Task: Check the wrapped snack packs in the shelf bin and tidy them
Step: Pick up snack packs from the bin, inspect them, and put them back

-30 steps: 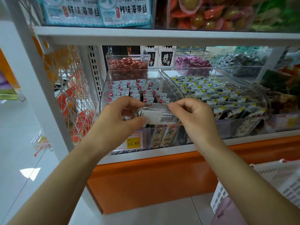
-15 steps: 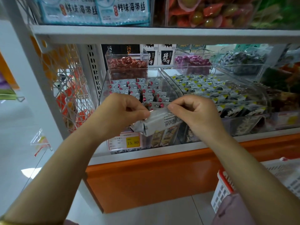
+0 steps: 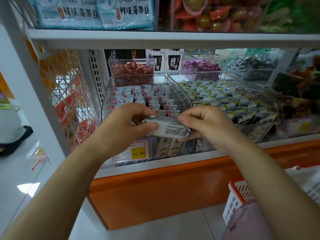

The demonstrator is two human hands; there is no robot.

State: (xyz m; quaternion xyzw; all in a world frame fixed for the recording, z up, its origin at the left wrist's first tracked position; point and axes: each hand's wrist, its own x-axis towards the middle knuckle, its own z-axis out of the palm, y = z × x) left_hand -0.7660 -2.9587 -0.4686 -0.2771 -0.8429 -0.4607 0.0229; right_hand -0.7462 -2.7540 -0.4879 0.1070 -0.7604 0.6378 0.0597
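Now pack (image 3: pixel 171 129) level, prev tilted

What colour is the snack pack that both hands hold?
The snack pack is silver-grey with small dark print, best seen in the head view.

A white metal shelving unit (image 3: pixel 36 87) fills most of the view, its upper shelf board (image 3: pixel 173 39) running straight across near the top. A perforated white strip (image 3: pixel 94 73) stands upright at the back of the bay. A white wire mesh panel (image 3: pixel 74 94) hangs on the unit's left side, with orange and red shapes showing blurred through it. Below the lower shelf edge (image 3: pixel 155 168) sits a glossy orange base panel (image 3: pixel 164 193). The floor (image 3: pixel 15 174) is pale, shiny tile, and a bright patch of reflected light (image 3: pixel 28 187) lies on it at the left. A white slotted basket (image 3: pixel 237 198) with a red rim stands at the lower right.
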